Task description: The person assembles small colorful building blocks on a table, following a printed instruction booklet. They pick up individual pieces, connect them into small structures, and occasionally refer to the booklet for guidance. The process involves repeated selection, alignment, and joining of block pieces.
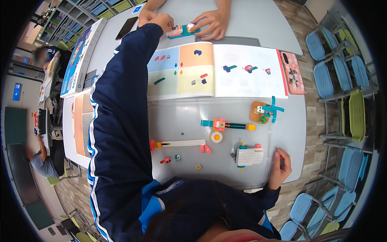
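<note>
My left hand (pixel 162 22) is stretched across to the far side of the table. Its fingers are closed at the left end of a toy-brick model (pixel 184 31) with a teal base and white and pink bricks; whether a piece is pinched in them is hidden. Another person's hand (pixel 211 23) touches that model's right end, and their other hand (pixel 147 15) is beside mine. Near the right edge of the grey tray (pixel 217 177), my right hand (pixel 281 167) rests empty, fingers loosely bent and apart. Closest to it is a white brick block (pixel 250 156).
An open instruction booklet (pixel 185 86) lies beyond the tray. Within the tray are a long white brick beam (pixel 185 143), a pink-and-teal assembly (pixel 219 124), a white-and-yellow round piece (pixel 216 137) and a teal-topped figure (pixel 270 109). A patterned phone case (pixel 293 72) sits right; a box (pixel 82 56) stands left.
</note>
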Demonstrator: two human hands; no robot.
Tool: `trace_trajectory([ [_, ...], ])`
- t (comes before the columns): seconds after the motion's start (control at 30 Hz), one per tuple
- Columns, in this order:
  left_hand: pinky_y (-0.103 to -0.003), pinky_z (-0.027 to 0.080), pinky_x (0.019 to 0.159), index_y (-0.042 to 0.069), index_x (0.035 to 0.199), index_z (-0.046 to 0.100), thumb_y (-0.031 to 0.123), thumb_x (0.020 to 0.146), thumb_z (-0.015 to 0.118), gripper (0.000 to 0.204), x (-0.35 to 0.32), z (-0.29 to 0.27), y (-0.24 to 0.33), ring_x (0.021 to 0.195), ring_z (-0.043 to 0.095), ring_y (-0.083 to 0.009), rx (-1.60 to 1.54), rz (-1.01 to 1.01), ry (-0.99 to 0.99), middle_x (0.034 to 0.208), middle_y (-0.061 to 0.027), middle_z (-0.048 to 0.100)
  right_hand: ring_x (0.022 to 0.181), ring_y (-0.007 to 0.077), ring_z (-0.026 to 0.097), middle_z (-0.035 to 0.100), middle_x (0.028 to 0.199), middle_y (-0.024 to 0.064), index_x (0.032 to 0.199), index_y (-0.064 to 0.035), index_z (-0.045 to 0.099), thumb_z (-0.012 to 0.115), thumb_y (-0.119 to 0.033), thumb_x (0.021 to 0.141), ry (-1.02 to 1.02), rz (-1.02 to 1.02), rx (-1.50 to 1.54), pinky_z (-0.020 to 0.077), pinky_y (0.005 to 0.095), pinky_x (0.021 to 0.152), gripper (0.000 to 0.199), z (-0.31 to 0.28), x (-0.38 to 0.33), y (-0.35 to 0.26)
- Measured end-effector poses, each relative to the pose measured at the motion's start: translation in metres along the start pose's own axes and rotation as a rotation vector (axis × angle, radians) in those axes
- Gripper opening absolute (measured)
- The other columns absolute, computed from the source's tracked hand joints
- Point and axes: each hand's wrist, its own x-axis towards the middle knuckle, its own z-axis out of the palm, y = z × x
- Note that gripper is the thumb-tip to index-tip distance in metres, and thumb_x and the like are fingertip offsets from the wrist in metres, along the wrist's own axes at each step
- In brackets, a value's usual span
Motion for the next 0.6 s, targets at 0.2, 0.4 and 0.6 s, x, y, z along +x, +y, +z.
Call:
trace_trajectory([
  [0.2, -0.039, 0.055, 0.080, 0.013, 0.118, 0.070, 0.018, 0.082, 0.074, 0.037, -0.004, 0.002, 0.015, 0.094, 0.071, -0.0271, 0.131, -0.136, -0.010, 0.098, -0.0089, 0.075, 0.095, 0.0138, 0.060, 0.070, 0.108, 0.0090, 0.108, 0.0021, 0.072, 0.067, -0.003, 0.094, 0.002, 0.006, 0.035, 0.0467, 0.0266, 0.089, 0.016, 0.001, 0.000, 0.001],
  [0.4, -0.044, 0.039, 0.105, 0.021, 0.121, 0.070, 0.040, 0.084, 0.073, 0.043, 0.016, 0.000, 0.052, 0.120, 0.060, -0.0254, 0.191, 0.094, 0.090, 0.115, -0.0082, 0.071, 0.095, 0.0135, 0.059, 0.070, 0.108, 0.0086, 0.108, 0.0019, 0.072, 0.067, -0.003, 0.093, 0.002, 0.003, -0.004, 0.0465, 0.0263, 0.089, 0.016, 0.000, 0.000, 0.001],
  [0.6, -0.043, 0.034, 0.105, 0.019, 0.100, 0.075, 0.035, 0.085, 0.075, 0.022, 0.029, 0.013, 0.076, 0.109, 0.064, -0.0224, 0.174, -0.029, 0.055, 0.099, -0.0048, 0.074, 0.099, 0.0186, 0.063, 0.071, 0.107, 0.0123, 0.106, 0.0019, 0.072, 0.068, -0.003, 0.092, 0.005, 0.033, 0.023, 0.0476, 0.0297, 0.091, 0.015, -0.001, 0.000, 0.000],
])
